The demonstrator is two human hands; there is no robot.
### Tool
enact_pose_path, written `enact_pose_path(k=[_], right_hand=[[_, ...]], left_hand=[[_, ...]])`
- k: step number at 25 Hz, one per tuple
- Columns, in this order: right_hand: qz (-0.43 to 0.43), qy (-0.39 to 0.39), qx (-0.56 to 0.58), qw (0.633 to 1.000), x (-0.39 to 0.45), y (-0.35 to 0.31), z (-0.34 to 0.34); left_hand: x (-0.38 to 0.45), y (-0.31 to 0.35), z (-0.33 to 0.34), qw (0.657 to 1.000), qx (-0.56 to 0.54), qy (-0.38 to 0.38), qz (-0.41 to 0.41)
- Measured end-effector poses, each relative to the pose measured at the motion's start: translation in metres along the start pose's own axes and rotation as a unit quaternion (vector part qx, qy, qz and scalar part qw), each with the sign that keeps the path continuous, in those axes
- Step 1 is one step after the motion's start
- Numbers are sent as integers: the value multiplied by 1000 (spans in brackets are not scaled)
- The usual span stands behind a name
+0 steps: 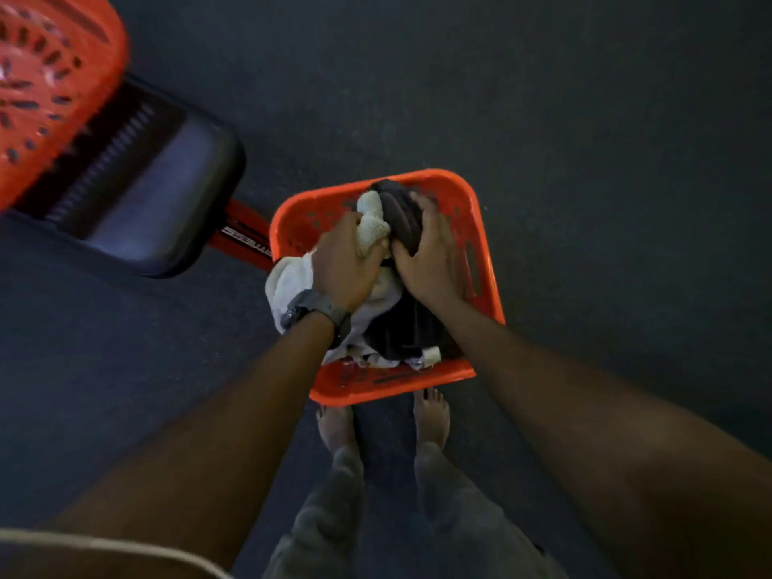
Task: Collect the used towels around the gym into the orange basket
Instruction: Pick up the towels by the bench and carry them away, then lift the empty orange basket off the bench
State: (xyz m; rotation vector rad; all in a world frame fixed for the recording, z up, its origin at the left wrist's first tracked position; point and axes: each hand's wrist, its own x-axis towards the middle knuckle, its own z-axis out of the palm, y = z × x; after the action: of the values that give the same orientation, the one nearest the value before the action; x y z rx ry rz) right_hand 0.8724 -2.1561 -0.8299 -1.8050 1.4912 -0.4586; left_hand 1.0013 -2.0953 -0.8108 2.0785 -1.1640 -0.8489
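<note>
An orange basket (480,252) stands on the dark floor just in front of my bare feet. Inside it lie several towels, white and dark. My left hand (342,261), with a watch on the wrist, grips a small white towel (372,223) over the basket. My right hand (430,252) presses on a dark towel (399,211) bunched beside the white one. A larger white towel (288,286) hangs over the basket's left rim, and more dark cloth (401,328) lies beneath my wrists.
A padded black gym bench (154,194) with a red frame (242,231) sits to the left of the basket. A second orange basket (50,77) rests on the bench at the top left. Dark rubber flooring (585,119) spreads all around.
</note>
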Motion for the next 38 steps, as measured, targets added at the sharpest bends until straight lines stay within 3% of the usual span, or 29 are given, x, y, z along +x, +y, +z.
enact_pose_path(k=[3, 5, 15, 21, 25, 29, 34, 38], right_hand=[[-38, -45, -147, 987, 8, 57, 36], [-39, -49, -190, 980, 11, 84, 60], [-60, -50, -299, 951, 36, 173, 153], [-28, -90, -284, 954, 46, 154, 140], [-1, -32, -245, 969, 42, 89, 95], [-71, 46, -141, 986, 44, -23, 58], [-199, -60, 75, 975, 34, -254, 35], [-247, -164, 94, 950, -13, -409, 18]], left_hand=[[7, -53, 57, 978, 207, -5, 2], [15, -82, 88, 970, 242, -10, -29], [43, -174, 171, 989, 129, 29, -62], [59, -170, 152, 995, 66, -47, -64], [48, -114, 89, 998, -42, 21, -49], [33, -41, -17, 977, -164, 120, -66], [-2, 27, -228, 902, -253, 332, -112], [-62, 53, -369, 846, -286, 425, -150]])
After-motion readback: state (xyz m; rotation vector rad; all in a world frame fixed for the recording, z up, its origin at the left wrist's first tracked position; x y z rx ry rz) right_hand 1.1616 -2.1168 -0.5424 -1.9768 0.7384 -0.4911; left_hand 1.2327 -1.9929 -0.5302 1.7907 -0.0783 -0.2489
